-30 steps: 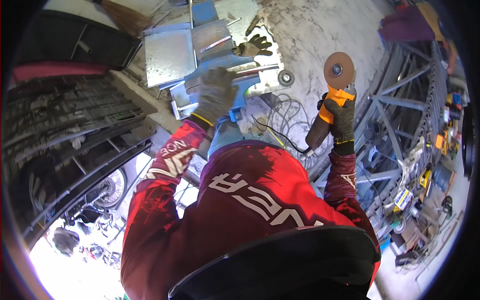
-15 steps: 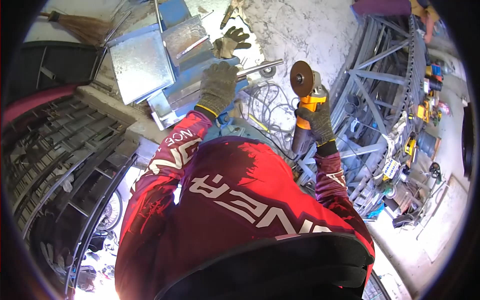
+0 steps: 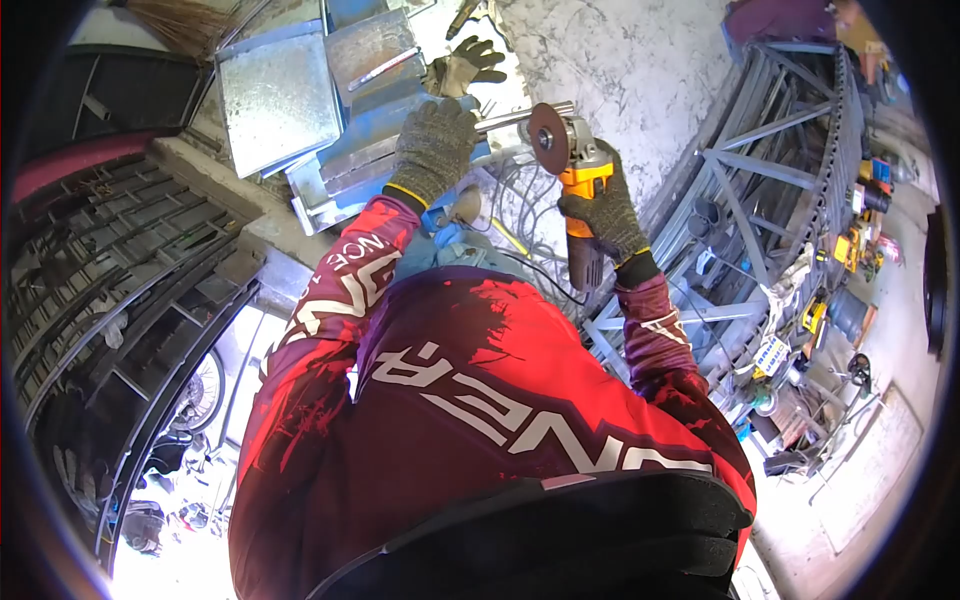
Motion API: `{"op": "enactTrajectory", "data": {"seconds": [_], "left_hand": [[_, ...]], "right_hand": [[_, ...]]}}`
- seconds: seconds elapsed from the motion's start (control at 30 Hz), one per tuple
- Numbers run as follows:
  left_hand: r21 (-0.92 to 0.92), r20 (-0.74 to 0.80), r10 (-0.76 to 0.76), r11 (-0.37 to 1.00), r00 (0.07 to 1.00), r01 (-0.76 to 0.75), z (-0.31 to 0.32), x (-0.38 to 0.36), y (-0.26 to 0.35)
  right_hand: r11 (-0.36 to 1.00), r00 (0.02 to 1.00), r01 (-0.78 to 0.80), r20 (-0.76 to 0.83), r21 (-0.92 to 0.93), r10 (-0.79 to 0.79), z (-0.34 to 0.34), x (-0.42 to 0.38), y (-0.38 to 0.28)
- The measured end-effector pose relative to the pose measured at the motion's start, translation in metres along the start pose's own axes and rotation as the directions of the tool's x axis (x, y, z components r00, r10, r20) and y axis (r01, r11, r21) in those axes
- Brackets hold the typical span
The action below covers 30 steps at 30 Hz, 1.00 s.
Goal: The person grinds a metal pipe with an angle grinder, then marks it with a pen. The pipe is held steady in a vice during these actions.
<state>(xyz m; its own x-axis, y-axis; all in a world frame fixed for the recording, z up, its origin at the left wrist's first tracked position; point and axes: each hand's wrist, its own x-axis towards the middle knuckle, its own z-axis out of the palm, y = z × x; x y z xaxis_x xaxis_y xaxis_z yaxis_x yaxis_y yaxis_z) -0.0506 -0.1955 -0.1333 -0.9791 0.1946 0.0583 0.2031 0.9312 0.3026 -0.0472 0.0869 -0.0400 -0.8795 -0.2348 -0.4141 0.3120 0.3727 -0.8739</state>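
My left hand (image 3: pixel 436 150), in a grey knitted glove, is closed round a metal tube (image 3: pixel 497 121) over the blue metal workbench (image 3: pixel 372 125). The tube's end sticks out to the right of the hand. In my right hand (image 3: pixel 608 215), also gloved, is a yellow and black angle grinder (image 3: pixel 586 180), held upright. Its brown disc (image 3: pixel 549 138) is at the tube's protruding end; whether they touch I cannot tell. An empty glove (image 3: pixel 465 68) lies beyond my left hand.
A square metal sheet (image 3: pixel 279 108) lies at the left of the bench. Cables (image 3: pixel 522 205) coil on the floor below the tube. Steel trusses (image 3: pixel 765 170) stand at the right, dark metal frames (image 3: pixel 130 270) at the left. Tools lie along the far right.
My right hand has brought the grinder left and slightly up, so its disc is now at the tube's end. My left hand keeps its hold. The camera view has shifted a little.
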Motion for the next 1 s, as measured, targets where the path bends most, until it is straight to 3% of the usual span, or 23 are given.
{"op": "enactTrajectory", "data": {"seconds": [0.07,0.17,0.47,0.53,1.0], "left_hand": [[0.008,0.050,0.005,1.000,0.999,-0.005,0.001,0.001,0.000],[-0.038,-0.068,0.019,0.999,0.998,-0.021,0.004,-0.004,-0.001],[-0.046,0.002,-0.012,0.999,1.000,0.012,-0.002,-0.003,0.002],[-0.065,-0.087,0.011,0.998,0.996,-0.017,0.001,-0.004,0.002],[-0.042,-0.038,0.009,0.999,0.999,-0.011,-0.001,-0.003,0.003]], "right_hand": [[0.999,0.999,-0.033,0.016,0.006,0.033,0.004,0.002,-0.001],[0.999,0.998,-0.033,0.050,0.010,0.033,0.009,0.007,-0.002],[0.995,0.997,0.036,0.071,-0.097,-0.029,0.016,0.015,0.008],[0.996,0.997,-0.009,0.074,-0.086,0.016,0.017,0.015,0.008],[0.989,0.998,0.007,0.070,-0.146,0.003,0.020,0.021,0.010]]}}
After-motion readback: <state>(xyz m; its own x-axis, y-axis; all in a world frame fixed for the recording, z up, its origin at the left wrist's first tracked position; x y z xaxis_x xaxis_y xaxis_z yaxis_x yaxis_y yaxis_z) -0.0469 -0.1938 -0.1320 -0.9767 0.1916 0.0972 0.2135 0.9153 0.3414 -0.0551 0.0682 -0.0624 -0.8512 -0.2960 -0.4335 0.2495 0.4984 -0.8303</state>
